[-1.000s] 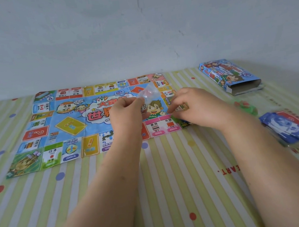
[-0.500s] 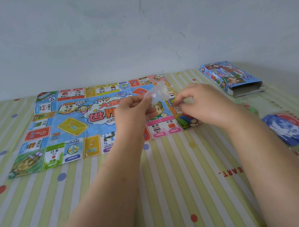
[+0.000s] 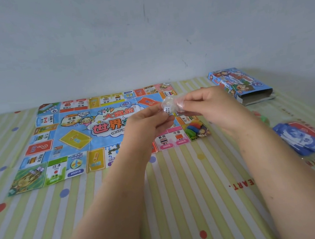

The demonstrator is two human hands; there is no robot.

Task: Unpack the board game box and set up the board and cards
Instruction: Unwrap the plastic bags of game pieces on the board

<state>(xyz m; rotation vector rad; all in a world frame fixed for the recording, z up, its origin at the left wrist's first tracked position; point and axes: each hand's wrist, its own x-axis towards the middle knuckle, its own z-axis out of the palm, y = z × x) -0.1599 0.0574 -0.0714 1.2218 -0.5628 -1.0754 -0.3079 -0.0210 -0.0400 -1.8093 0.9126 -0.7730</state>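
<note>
The board (image 3: pixel 72 137) lies unfolded, left. Above its right side, the left hand (image 3: pixel 145 124) and right hand (image 3: pixel 210 109) both pinch a clear bag (image 3: pixel 169 106) holding a die. Far right lies the open box (image 3: pixel 241 86); the cards (image 3: pixel 304 138), near right, seem not yet laid out.

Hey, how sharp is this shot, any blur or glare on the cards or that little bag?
Head view: soft, even light, hardly any shadows; the board print reads sharply mid-frame; the card stack near the right edge is smeared; the clear bag pinched between left hand and right hand shows faint sheen, yet the die inside is legible.
</note>
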